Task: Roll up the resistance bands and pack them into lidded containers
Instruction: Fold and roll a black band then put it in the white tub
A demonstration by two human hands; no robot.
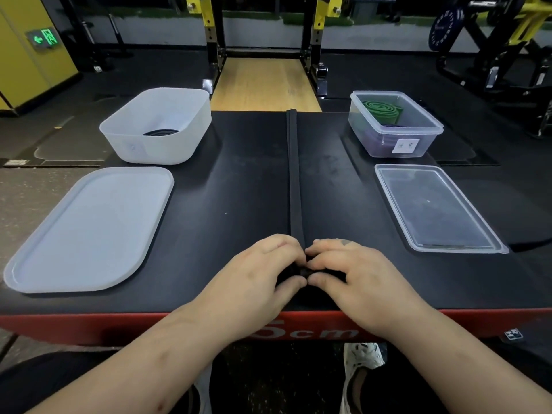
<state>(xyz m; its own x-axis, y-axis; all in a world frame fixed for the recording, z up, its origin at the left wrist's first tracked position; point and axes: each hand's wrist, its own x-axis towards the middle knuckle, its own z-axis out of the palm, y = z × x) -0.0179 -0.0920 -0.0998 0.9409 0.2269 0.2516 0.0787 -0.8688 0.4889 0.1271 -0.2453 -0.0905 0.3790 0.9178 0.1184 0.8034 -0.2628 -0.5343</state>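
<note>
Black tabletop; L hand & R hand pinch black band end.

- Containers: 2: white tub, clear box.
- Lids: 2: white lid, clear lid.
- Resistance bands: 4: black strip, black roll, green roll, purple band.
- Hands: 2: left hand, right hand.

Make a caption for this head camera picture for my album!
Left hand and right hand roll up a black band; white tub and clear tub wait open.
</note>
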